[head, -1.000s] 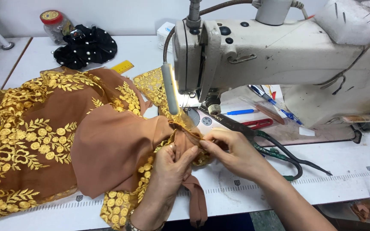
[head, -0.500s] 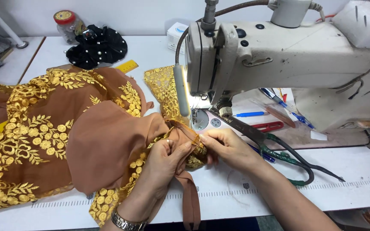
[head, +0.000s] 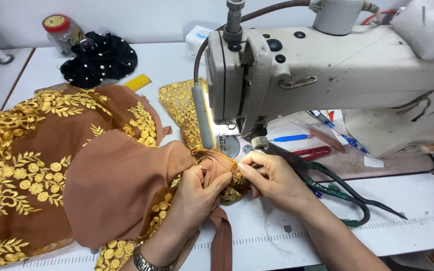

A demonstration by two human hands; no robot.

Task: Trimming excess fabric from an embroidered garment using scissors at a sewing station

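1. Head view, the hands: the left hand (head: 197, 193) is closing its fingers on a fold of the brown fabric (head: 111, 185), bunching it just in front of the needle area. The right hand (head: 272, 178) is pinching the folded edge of the same cloth between thumb and fingertips, just beside the left.
2. Head view, the work: the fabric with gold embroidery is lying mostly to the left of the sewing machine (head: 327, 75), with only its gathered edge reaching the lit plate below the head.
3. Head view, progress: the edge is being folded and held by hand, not yet lying flat under the presser foot, so stitching of this section seems to be pending.
4. Head view, nearby: dark scissors (head: 337, 188) are lying to the right of the hands, untouched.
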